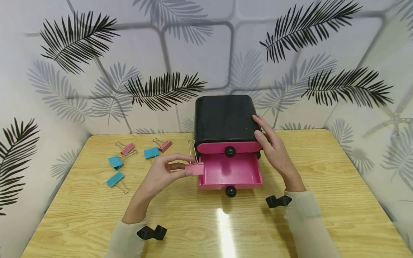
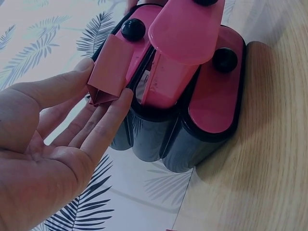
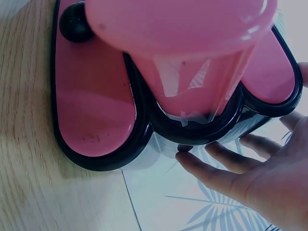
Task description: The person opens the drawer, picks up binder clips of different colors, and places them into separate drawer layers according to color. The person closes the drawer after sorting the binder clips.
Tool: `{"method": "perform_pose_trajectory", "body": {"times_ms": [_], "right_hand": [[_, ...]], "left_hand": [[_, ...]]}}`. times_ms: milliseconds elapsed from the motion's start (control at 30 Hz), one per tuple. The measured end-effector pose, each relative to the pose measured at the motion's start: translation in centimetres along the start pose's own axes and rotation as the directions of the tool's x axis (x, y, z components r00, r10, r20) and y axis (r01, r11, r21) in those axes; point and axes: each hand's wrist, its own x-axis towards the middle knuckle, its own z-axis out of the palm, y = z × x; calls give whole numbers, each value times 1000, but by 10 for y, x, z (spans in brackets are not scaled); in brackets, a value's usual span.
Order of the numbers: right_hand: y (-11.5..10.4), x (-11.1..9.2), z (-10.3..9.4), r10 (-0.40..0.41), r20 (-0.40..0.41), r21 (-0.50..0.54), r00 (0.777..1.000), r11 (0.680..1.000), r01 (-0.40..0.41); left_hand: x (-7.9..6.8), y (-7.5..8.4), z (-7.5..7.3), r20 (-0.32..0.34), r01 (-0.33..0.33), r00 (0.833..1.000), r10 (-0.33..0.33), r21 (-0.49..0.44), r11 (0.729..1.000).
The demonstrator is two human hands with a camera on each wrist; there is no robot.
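My left hand (image 1: 158, 178) pinches a pink binder clip (image 1: 195, 169) between thumb and fingers, its wire handles pointing up. The clip is at the left edge of a pulled-out pink drawer (image 1: 230, 171); whether they touch I cannot tell. In the left wrist view the same binder clip (image 2: 111, 67) shows its folded body end-on. That drawer is the middle one of a black three-drawer organizer (image 1: 226, 118), and its visible floor is bare. My right hand (image 1: 274, 152) rests on the organizer's right side, thumb near the top front corner and fingers along the side.
To the left on the wooden table (image 1: 80, 208) lie several binder clips: a pink clip (image 1: 127, 148), another pink clip (image 1: 165, 146), and blue clips (image 1: 115, 162), some with handles splayed. The patterned wall (image 1: 145, 53) rises close behind the organizer. Round black knobs (image 1: 230, 191) stick out from the drawers.
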Motion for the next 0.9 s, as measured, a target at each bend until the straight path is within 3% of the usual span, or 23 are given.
{"method": "perform_pose_trajectory", "body": {"times_ms": [500, 900], "right_hand": [[0, -1, 2, 18, 3, 36, 1000, 999, -18], [3, -1, 2, 15, 3, 35, 1000, 999, -15]], "left_hand": [[-3, 7, 8, 63, -92, 994, 91, 8, 996], [2, -1, 24, -12, -132, 991, 132, -43, 990]]}}
